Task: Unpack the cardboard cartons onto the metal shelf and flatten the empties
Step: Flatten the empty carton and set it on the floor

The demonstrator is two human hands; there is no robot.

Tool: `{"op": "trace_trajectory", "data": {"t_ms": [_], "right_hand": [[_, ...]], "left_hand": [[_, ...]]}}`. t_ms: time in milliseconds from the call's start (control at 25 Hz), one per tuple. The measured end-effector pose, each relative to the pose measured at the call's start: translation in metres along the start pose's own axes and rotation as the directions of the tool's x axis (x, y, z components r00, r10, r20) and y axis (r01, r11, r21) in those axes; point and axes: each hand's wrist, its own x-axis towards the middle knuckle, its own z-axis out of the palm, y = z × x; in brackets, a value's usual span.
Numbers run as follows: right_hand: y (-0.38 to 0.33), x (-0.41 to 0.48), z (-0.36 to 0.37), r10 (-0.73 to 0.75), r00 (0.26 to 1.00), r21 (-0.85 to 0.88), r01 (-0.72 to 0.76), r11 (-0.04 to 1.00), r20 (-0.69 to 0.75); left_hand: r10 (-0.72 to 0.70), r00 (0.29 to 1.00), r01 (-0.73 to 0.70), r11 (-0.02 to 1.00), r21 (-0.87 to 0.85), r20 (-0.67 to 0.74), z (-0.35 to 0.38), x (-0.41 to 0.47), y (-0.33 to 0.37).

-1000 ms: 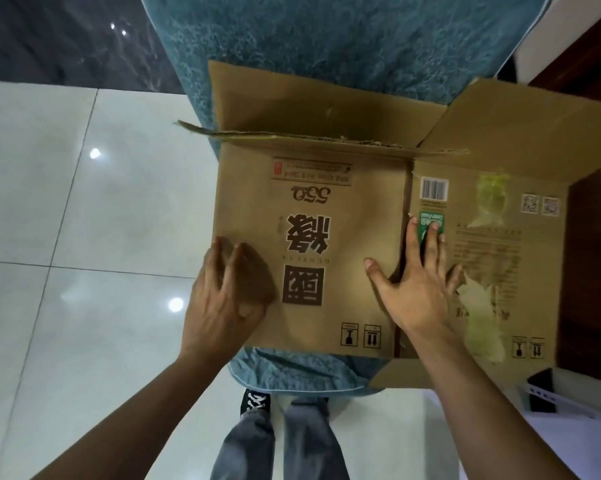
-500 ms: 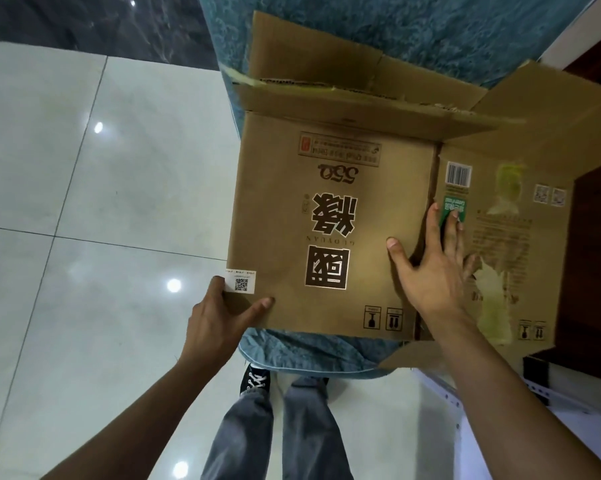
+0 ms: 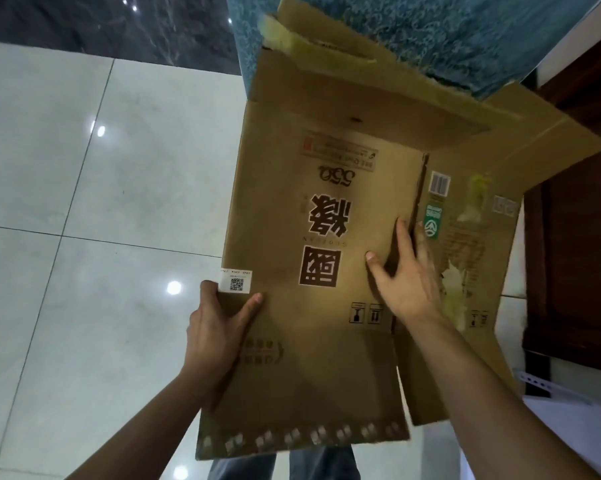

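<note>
Flattening an emptied cardboard carton [image 3: 326,209], a person holds it out in front of the body, printed face up, its far flaps [image 3: 344,84] lying over a teal patterned cloth [image 3: 465,36] and its near flap [image 3: 302,410] hanging above the white tiled floor [image 3: 84,202]. The carton's long axis runs straight away from the person. Parallel to it is the corner crease [image 3: 417,188] that joins the big printed panel to the side panel [image 3: 472,244], which angles off to the right toward dark wooden furniture [image 3: 576,254].

The left hand [image 3: 216,327] pinches the carton's left edge just below a white QR sticker [image 3: 236,281], thumb on the top face and fingers tucked out of sight underneath. The right hand [image 3: 409,282] lies spread and flat across the crease, thumb and forefinger on the printed panel, the other fingers reaching past the fold onto the side panel; it grasps nothing.

The box looks collapsed but not yet fully flat, since the side panel sits at an angle to the main one. Pressing that fold down would fall to the right hand, which is already on the crease, while the left, well apart at the opposite edge, steadies the sheet.
</note>
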Motion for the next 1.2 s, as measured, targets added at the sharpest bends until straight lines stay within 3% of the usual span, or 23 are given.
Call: {"op": "trace_trajectory", "data": {"t_ms": [120, 280, 320, 400, 440, 520, 600, 680, 760, 920, 1040, 1120, 1200], "right_hand": [[0.000, -0.011, 0.034, -0.064, 0.986, -0.143, 0.086, 0.986, 0.152], [0.004, -0.010, 0.089, -0.053, 0.952, -0.197, 0.116, 0.973, 0.301], [0.003, -0.011, 0.102, -0.038, 0.941, -0.222, 0.119, 0.968, 0.337], [0.002, -0.014, 0.121, -0.007, 0.931, -0.262, 0.110, 0.959, 0.365], [0.002, -0.014, 0.123, 0.003, 0.931, -0.265, 0.101, 0.959, 0.364], [0.002, -0.012, 0.117, 0.000, 0.928, -0.259, 0.103, 0.960, 0.372], [0.007, -0.009, 0.104, -0.036, 0.950, -0.276, 0.126, 0.953, 0.310], [0.015, -0.007, 0.098, -0.045, 0.973, -0.334, 0.121, 0.935, 0.227], [0.022, -0.001, 0.102, -0.014, 0.972, -0.346, 0.097, 0.933, 0.234], [0.026, 0.015, 0.110, 0.010, 0.948, -0.290, 0.088, 0.953, 0.319], [0.039, 0.010, 0.089, -0.034, 0.983, -0.173, 0.066, 0.983, 0.181], [0.058, 0.012, 0.077, 0.052, 0.993, -0.193, -0.032, 0.981, 0.102], [0.069, 0.024, 0.074, 0.127, 0.975, -0.234, -0.083, 0.969, 0.181]], "left_hand": [[-0.102, 0.995, 0.101, 0.994, 0.052, 0.012, 0.011, 0.025, -0.037], [-0.194, 0.980, 0.186, 0.969, 0.162, 0.036, 0.020, 0.055, -0.080], [-0.132, 0.990, 0.112, 0.958, 0.264, 0.058, 0.022, 0.059, -0.090], [0.106, 0.979, -0.180, 0.851, 0.493, 0.175, 0.033, 0.064, -0.102], [0.204, 0.936, -0.336, 0.755, 0.563, 0.286, 0.042, 0.066, -0.103], [0.226, 0.849, -0.507, 0.605, 0.614, 0.478, 0.061, 0.064, -0.095], [0.185, 0.820, -0.546, 0.537, 0.643, 0.541, 0.076, 0.061, -0.090], [0.162, 0.831, -0.529, 0.527, 0.666, 0.532, 0.084, 0.058, -0.094], [0.140, 0.842, -0.509, 0.521, 0.684, 0.520, 0.092, 0.055, -0.097], [0.129, 0.874, -0.472, 0.453, 0.756, 0.468, 0.104, 0.055, -0.089], [0.180, 0.856, -0.508, 0.467, 0.724, 0.484, 0.104, 0.049, -0.080], [0.222, 0.826, -0.553, 0.499, 0.667, 0.519, 0.111, 0.048, -0.076], [0.184, 0.816, -0.562, 0.477, 0.676, 0.548, 0.124, 0.047, -0.074]]}}
